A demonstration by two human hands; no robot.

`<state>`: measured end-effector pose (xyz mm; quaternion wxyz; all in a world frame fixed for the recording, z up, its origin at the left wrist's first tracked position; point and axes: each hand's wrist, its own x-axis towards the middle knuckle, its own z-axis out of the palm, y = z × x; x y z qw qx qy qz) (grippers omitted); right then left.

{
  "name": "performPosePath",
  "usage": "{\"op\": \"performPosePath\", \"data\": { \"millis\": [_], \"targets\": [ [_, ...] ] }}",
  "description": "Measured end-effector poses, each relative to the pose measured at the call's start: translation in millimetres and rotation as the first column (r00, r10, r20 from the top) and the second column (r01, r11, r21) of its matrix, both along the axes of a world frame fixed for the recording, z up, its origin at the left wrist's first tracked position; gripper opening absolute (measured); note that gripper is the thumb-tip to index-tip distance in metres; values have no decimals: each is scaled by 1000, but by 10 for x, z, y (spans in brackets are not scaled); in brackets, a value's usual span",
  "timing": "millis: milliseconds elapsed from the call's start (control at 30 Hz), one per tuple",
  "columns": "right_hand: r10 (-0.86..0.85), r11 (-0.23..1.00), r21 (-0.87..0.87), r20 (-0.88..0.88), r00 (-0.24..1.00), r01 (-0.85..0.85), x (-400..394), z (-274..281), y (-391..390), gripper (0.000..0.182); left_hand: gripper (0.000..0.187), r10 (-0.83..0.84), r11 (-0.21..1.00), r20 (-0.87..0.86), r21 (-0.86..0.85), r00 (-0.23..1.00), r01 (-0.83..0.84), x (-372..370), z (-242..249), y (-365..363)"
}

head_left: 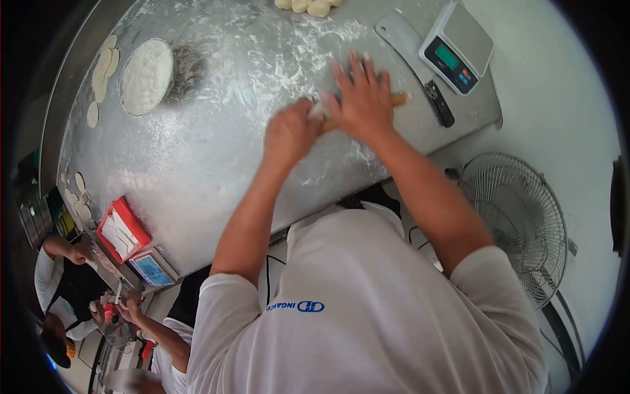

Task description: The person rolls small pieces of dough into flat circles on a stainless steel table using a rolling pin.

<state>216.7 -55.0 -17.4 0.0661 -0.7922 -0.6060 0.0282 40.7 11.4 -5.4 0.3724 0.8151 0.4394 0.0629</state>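
Note:
My right hand [361, 102] lies flat with fingers spread over a wooden rolling pin [399, 100], whose end sticks out to the right of the palm. Beside it, my left hand [289, 133] is closed, its fingers at a small pale piece of dough [319, 110] by the pin's left part. The hands partly hide the dough, and both look slightly blurred. Under them is a metal table [216, 177] dusted with flour.
A bowl of flour [147, 77] stands left, near flat dough rounds [105, 62]. Dough balls [315, 6] lie at the far edge. A cleaver [400, 36] and a digital scale [457, 49] are right, above a fan [515, 223]. Co-workers' hands [130, 307] show lower left by a red tray [133, 222].

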Motion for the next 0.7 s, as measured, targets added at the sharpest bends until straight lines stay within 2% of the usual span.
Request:
{"op": "performPosePath", "data": {
  "millis": [33,100,133,200,300,333,433,500,567,633,700],
  "targets": [
    [-21,999,27,3,1000,21,21,-91,175,68,21,33,998,38,-47,999,-31,42,44,115],
    [-51,992,113,26,998,48,101,-129,506,69,23,9,999,143,-34,990,-4,74,47,259],
    [-36,991,127,-7,999,36,109,-102,483,68,23,-75,997,118,-10,990,77,64,70,303],
    [8,990,138,-77,997,2,66,-95,179,66,25,-227,974,56,12,972,226,24,79,323],
    [95,990,117,-103,990,-83,-41,-129,-790,65,22,-185,983,110,9,977,185,-107,-3,148],
    [119,991,80,-97,988,-111,-79,-94,-1026,65,22,-67,977,97,-196,993,85,-120,77,63],
    [65,997,49,-79,995,-61,-123,-48,-1079,65,24,15,930,16,-368,1000,-8,-124,136,-155],
    [12,1000,9,-5,1000,-12,-73,-84,-520,67,23,13,982,69,-187,998,0,-107,62,-150],
    [-15,997,72,-21,1000,16,14,-9,38,70,17,27,1000,121,0,992,-28,-43,102,-72],
    [-31,993,110,-10,999,32,113,-195,404,71,19,34,999,119,-10,992,-33,38,104,117],
    [-23,989,146,-24,999,26,125,-157,493,70,20,15,1000,113,-13,993,-14,46,97,233]
  ]
}}
